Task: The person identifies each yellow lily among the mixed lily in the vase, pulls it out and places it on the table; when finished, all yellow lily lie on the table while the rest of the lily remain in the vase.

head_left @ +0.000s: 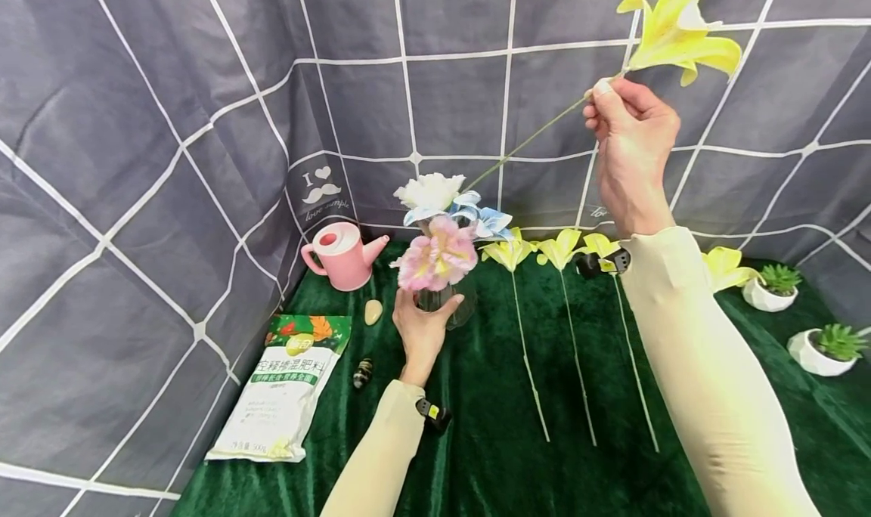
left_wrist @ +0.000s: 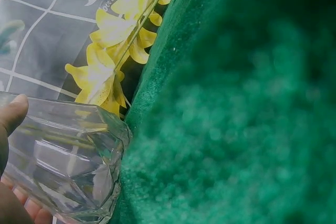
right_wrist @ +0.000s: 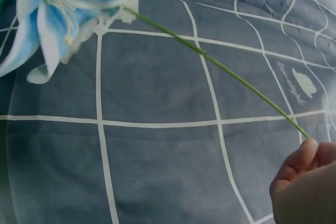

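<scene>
My left hand [head_left: 422,332] grips a clear faceted glass vase [left_wrist: 68,156] low on the green cloth, thumb and fingers around it. A white flower [head_left: 430,192], a blue lily [head_left: 491,222] and a pink flower [head_left: 438,256] stand in the vase and cover its mouth in the head view. High at the right, my right hand [head_left: 633,139] pinches the stem of a yellow lily [head_left: 680,41] just under its bloom. The green stem [right_wrist: 226,69] slants down to the left, and its lower end is hidden behind the white and blue blooms.
Several yellow lilies [head_left: 510,252] lie on the green cloth [head_left: 490,456] right of the vase. Left are a pink watering can [head_left: 347,260], a fertilizer bag [head_left: 279,396], a pale stone [head_left: 373,312] and a dark stone [head_left: 363,373]. Potted succulents [head_left: 826,354] stand far right, before a grey curtain [head_left: 456,109].
</scene>
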{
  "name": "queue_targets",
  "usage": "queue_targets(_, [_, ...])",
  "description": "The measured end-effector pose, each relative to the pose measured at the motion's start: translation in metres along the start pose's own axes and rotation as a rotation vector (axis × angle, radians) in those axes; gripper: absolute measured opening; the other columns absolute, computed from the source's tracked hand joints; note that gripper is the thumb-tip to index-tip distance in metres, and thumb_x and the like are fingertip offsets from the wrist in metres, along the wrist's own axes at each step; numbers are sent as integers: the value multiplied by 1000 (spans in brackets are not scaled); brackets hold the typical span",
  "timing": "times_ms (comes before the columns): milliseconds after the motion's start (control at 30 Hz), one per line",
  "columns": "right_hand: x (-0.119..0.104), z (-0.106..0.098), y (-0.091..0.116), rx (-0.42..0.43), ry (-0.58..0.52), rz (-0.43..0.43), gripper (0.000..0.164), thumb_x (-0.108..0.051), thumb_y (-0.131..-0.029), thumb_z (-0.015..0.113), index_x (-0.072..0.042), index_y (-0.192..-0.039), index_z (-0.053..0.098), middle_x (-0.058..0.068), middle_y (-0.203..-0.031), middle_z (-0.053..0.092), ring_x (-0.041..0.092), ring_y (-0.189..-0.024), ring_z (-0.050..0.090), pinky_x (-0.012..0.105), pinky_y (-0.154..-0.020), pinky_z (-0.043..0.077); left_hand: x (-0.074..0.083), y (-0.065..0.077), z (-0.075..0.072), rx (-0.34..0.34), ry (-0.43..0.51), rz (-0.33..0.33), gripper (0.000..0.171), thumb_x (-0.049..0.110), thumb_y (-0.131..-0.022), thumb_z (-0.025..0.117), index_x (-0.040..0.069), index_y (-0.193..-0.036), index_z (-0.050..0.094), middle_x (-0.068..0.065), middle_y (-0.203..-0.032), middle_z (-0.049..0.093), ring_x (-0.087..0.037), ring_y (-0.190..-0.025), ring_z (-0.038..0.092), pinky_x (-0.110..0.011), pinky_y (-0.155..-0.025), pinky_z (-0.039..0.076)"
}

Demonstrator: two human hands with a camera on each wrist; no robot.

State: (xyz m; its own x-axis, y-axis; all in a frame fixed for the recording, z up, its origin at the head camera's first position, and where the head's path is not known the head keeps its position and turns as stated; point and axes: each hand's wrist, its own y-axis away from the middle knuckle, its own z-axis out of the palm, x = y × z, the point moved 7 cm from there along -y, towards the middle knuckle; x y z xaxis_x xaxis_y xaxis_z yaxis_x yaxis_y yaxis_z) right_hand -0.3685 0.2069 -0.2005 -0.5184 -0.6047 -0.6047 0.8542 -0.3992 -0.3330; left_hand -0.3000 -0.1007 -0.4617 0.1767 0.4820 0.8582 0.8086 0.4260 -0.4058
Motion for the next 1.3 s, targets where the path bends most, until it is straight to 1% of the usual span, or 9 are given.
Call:
queue_targets(133, [-3,-5,-1,15,-32,19,17,11,-75,81,10,-86,68,16,-72,72,20,-56,63,23,-55,51,0,-2,0,-12,21,-16,80,40,-63,96,19,-132,61,-3,-128,67,-24,-123,63,-46,-107,48])
queue_targets(333, [-18,-18,0,56,-98,9,12,15,-78,76,12,-85,67,18,-71,70,22,-57,62,24,-54,52,-4,1,3,-50,-3,-75,83,44,-65,94,16,-134,59,-8,-128,65,-31,-126,58,-51,-113,42])
queue_targets(467, [-40,-31,1,95,-155,-12,10,17,-79,73,13,-82,64,20,-70,68,23,-55,61,26,-53,52,-4,0,3,-49,-6,-66,82,45,-65,94,16,-134,59,-8,-127,65,-31,-125,59,-51,-113,42])
queue_targets(667, [-84,-55,6,164,-205,-77,13,19,-80,70,15,-90,61,23,-70,67,26,-52,60,28,-48,50,-5,-2,2,-73,4,-93,85,49,-66,92,17,-137,57,-9,-132,63,-31,-129,56,-52,-115,39])
queue_targets(867, [-121,-85,21,156,-208,-158,11,22,-83,63,18,-93,58,25,-68,64,26,-51,56,28,-50,49,-3,-2,1,-64,14,-75,82,50,-65,92,18,-133,60,-8,-127,64,-30,-123,59,-51,-110,44])
queue_targets(1100, [-139,-126,44,75,72,-196,6,21,-87,59,15,-88,62,17,-70,63,21,-57,54,23,-58,48,-3,-6,-3,-51,39,-59,76,40,-67,94,17,-131,60,-8,-124,65,-29,-120,62,-52,-108,47])
queue_targets(1200, [-137,-146,54,-6,198,-156,13,23,-87,58,14,-81,67,13,-66,67,18,-54,58,20,-56,49,-5,-7,-5,-52,17,-71,78,44,-66,93,17,-132,59,-8,-126,64,-30,-122,60,-53,-110,43])
queue_targets(1233, [-135,-152,58,-32,280,-132,14,22,-86,60,12,-80,68,10,-65,68,16,-53,59,19,-56,49,-6,-7,-6,-51,15,-73,78,44,-66,93,17,-132,60,-8,-126,64,-30,-122,59,-53,-111,42])
queue_targets(1300, [-132,-167,67,-57,557,-62,15,13,-89,63,5,-81,73,0,-65,71,9,-56,60,15,-59,46,-7,-7,-7,-51,7,-78,79,46,-66,92,18,-132,60,-8,-126,64,-30,-122,59,-53,-111,42])
